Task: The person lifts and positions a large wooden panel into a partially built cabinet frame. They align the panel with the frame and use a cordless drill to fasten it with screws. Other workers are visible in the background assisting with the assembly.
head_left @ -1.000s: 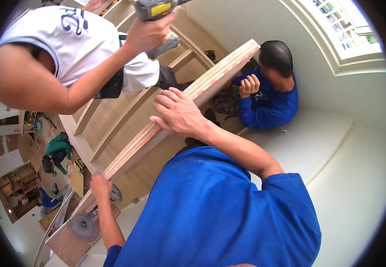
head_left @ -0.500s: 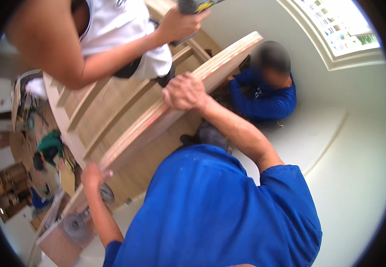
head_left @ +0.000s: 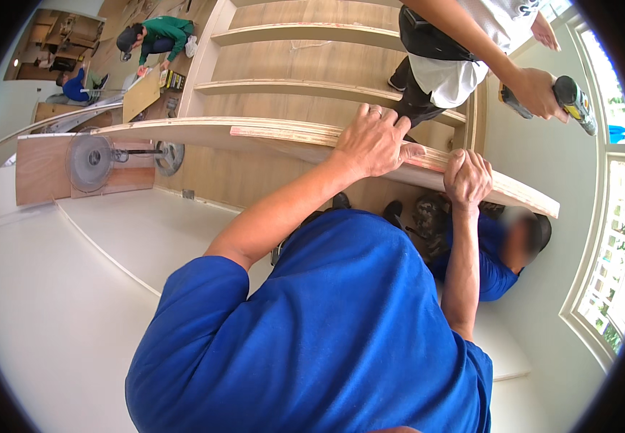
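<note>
Plywood board [head_left: 291, 133], long, pale, layered edge, faint reddish marks

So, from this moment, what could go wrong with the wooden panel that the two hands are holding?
First, the left hand and right hand both grip the wooden panel toward its right end, so its long left part might tip or swing if nothing else supports it; I cannot tell whether it is fixed. Second, the nearer co-worker in blue has their head close to that right end, so a slip could perhaps hit it.
</note>
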Action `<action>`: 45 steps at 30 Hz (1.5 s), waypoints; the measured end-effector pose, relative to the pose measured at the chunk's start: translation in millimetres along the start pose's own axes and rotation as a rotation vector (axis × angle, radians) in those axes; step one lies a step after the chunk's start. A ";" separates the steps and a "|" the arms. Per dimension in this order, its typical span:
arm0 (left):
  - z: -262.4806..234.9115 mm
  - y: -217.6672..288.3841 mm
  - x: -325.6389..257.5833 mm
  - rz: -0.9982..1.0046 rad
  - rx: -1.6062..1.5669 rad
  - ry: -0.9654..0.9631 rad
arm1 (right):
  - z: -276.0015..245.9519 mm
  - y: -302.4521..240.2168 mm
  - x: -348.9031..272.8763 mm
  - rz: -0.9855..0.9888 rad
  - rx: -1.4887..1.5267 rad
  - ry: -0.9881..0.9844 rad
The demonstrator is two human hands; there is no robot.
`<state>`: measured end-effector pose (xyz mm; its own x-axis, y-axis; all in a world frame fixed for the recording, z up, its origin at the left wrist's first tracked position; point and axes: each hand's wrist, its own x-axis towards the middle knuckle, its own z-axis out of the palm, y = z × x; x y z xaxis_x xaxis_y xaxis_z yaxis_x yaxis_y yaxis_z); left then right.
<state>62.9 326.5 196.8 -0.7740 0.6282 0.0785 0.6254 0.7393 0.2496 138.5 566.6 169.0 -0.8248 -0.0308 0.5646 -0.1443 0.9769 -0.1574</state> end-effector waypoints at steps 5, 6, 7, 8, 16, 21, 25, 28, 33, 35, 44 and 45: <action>0.4 -2.5 8.6 -0.026 -0.223 -0.275 | 3.8 6.0 -2.3 0.015 -0.008 -0.024; 2.3 -3.9 8.0 -0.007 -0.241 -0.256 | 4.2 5.6 -2.4 0.007 -0.001 -0.003; 4.2 -5.7 7.1 -0.007 -0.237 -0.167 | 4.5 4.9 -2.6 0.001 0.004 0.019; -5.3 -1.0 8.4 0.008 -0.241 -0.090 | 2.6 7.4 -6.5 0.014 -0.007 -0.004; 9.2 -13.5 4.1 0.170 -0.224 -0.068 | 51.4 19.7 -25.8 0.104 -0.210 0.035; -3.3 2.2 22.4 0.022 0.009 -0.387 | 33.4 12.1 -11.5 0.090 -0.002 0.199; 3.6 -13.8 22.9 0.084 0.082 -0.366 | 57.3 10.4 -9.1 0.032 -0.063 0.460; 2.9 -24.7 24.6 0.118 0.117 -0.353 | 59.1 4.6 -7.9 0.077 0.060 0.383; -3.9 -23.7 24.6 0.130 0.102 -0.368 | 56.9 -5.2 -5.0 0.124 0.125 0.345; -4.7 -18.3 21.2 0.111 0.022 -0.364 | 54.9 -6.8 -6.5 0.126 0.130 0.313; -5.7 -19.9 18.5 0.071 0.066 -0.374 | 14.1 8.6 -16.5 -0.041 0.033 0.032; -8.1 -20.6 20.5 0.066 0.087 -0.389 | 17.3 7.5 -8.9 -0.055 0.094 -0.084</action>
<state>33.4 322.2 201.2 -0.6473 0.7073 -0.2839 0.6913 0.7018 0.1722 135.3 570.5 148.8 -0.8565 -0.1049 0.5054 -0.2375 0.9495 -0.2053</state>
